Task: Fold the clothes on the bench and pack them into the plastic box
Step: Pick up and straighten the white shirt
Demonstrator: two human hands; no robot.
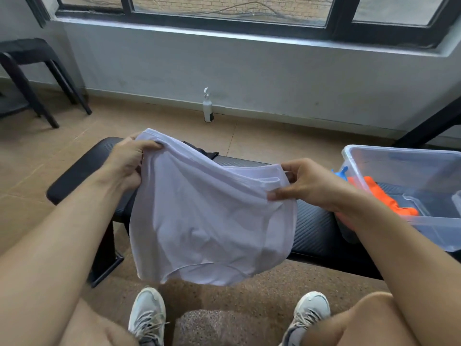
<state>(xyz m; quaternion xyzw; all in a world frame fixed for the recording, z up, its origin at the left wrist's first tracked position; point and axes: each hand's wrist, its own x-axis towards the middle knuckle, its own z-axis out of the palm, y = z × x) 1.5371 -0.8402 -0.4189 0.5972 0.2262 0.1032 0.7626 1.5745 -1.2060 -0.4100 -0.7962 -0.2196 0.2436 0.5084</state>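
I am pinching the white garment (207, 216) by its top edge, left hand (129, 163) and right hand (309, 186) at opposite corners, above the bench (311, 228); it looks thin, limp and light, so the corners seem the right grip.

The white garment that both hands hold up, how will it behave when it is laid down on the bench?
The white garment is probably floppy: it sags between the left hand and right hand. It seems thin and light, so it may wrinkle on the bench.
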